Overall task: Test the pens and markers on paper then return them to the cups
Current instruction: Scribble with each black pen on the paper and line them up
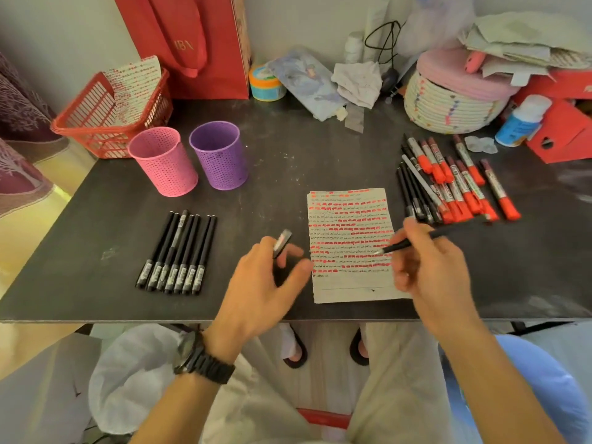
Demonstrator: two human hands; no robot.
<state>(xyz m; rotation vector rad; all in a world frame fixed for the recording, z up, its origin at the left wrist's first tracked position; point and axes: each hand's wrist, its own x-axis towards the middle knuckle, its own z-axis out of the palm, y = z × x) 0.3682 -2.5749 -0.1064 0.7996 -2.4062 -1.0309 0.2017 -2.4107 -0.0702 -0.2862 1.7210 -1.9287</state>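
Note:
A lined paper (352, 283) covered in red and black marks lies on the dark table. My right hand (429, 261) grips an uncapped black pen (400, 245) with its tip over the paper. My left hand (266, 277) pinches the pen cap (282, 242) just left of the paper. Several black pens (179, 251) lie in a row at the left. A pile of black pens and red markers (448, 184) lies at the right. A pink cup (163, 161) and a purple cup (219, 153) stand at the back left.
A red basket (96, 123) with a marked sheet stands behind the cups, beside a red bag (192, 43). A woven lidded basket (455, 97), a red box (563, 129), a white bottle (522, 120) and loose clutter line the back. The table's front edge (96, 320) is near my body.

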